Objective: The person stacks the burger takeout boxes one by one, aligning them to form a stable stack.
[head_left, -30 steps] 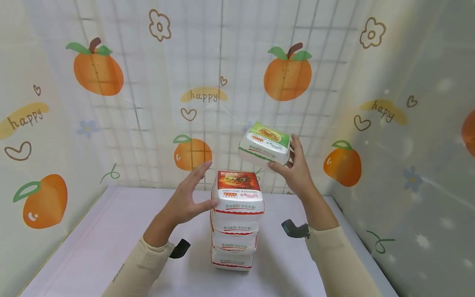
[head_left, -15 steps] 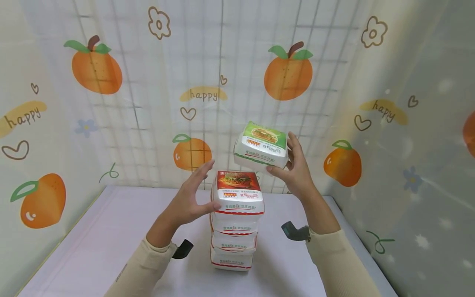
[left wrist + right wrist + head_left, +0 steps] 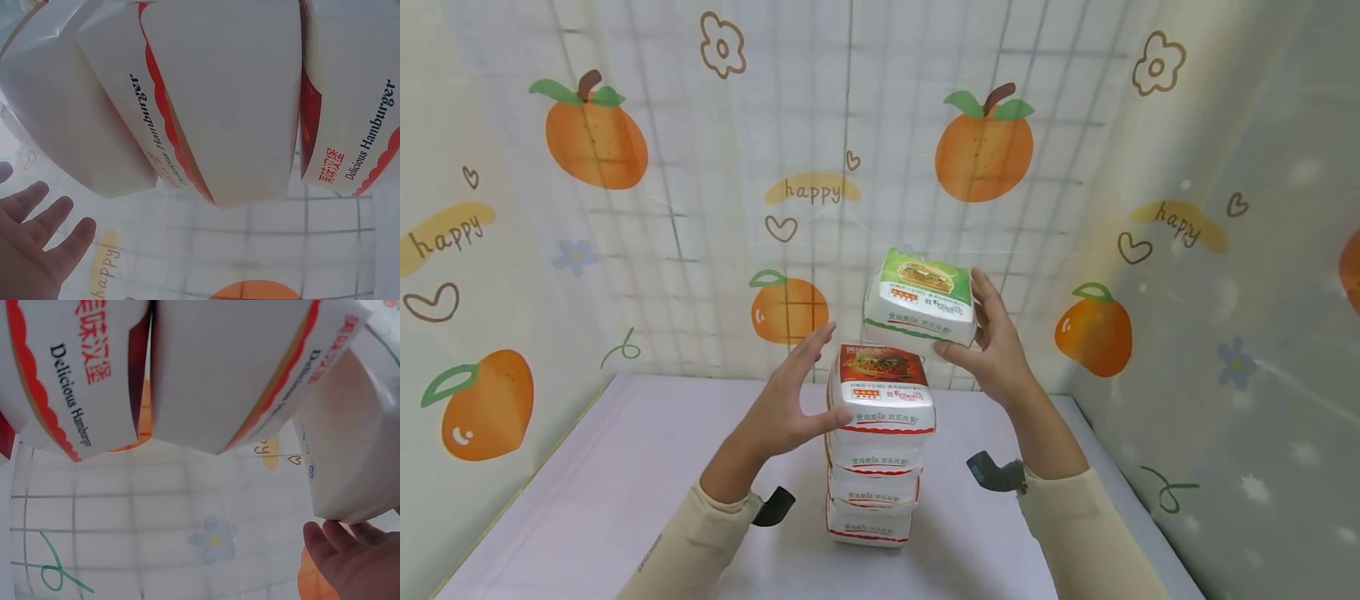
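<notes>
In the head view my right hand (image 3: 1002, 354) grips a green-topped hamburger box (image 3: 919, 296) by its right side, thumb at the front lower edge, fingers behind. This box is tilted and overlaps the back of the red-topped hamburger box (image 3: 883, 390) in that view. The red-topped one crowns an upright stack of white hamburger boxes (image 3: 872, 490) with red wavy trim. Beside the stack's left side is my left hand (image 3: 778, 408), fingers extended and spread, thumb tip at the top box's front left corner. The left wrist view shows those spread fingers (image 3: 78, 240) apart from the boxes' sides.
The stack stands on a pale lilac tabletop (image 3: 655, 475). A fruit-printed curtain (image 3: 880, 108) hangs behind and at both sides, with a wire grid showing through. Dark wrist cameras, one on the left sleeve (image 3: 700, 533) and one on the right, jut inward near the stack.
My right hand has carried the green-topped box left and slightly down, levelling it somewhat. My left hand has shifted a little right, its thumb further across the top box's corner.
</notes>
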`<state>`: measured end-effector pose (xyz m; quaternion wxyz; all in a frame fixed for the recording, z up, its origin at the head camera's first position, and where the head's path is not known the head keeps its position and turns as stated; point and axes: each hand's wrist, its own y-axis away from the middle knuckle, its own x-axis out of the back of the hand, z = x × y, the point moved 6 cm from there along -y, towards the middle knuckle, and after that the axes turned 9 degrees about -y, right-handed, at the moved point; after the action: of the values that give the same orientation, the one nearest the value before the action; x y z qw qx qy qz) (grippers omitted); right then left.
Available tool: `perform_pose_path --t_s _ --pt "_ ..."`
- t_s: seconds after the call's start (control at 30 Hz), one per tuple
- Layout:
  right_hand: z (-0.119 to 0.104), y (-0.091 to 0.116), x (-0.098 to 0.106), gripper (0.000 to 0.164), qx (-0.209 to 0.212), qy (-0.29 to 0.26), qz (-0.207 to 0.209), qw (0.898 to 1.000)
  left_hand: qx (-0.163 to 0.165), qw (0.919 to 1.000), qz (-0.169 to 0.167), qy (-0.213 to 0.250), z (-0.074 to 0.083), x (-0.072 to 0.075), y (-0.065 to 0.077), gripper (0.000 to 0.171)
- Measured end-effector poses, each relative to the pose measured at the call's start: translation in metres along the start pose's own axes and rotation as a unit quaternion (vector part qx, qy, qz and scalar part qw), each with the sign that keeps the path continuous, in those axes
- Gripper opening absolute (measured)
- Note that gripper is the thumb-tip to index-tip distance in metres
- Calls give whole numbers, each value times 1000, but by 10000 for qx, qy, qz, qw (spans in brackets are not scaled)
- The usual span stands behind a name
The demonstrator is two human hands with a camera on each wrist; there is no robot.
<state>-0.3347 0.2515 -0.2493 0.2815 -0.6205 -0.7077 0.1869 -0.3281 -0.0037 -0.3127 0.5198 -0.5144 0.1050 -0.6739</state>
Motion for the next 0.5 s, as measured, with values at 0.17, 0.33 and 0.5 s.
perform_pose_path --t_s 0.17,0.33,0.5 --pt "-4 0 -2 101 117 -24 -59 9999 38 10000 8 -22 3 0 -1 94" --pt "-8 -1 -4 100 211 -109 -85 9997 49 10000 -6 -4 6 0 -3 93" --pt "-11 0 -7 98 234 -204 -196 9993 114 9999 5 25 7 -1 -4 93"
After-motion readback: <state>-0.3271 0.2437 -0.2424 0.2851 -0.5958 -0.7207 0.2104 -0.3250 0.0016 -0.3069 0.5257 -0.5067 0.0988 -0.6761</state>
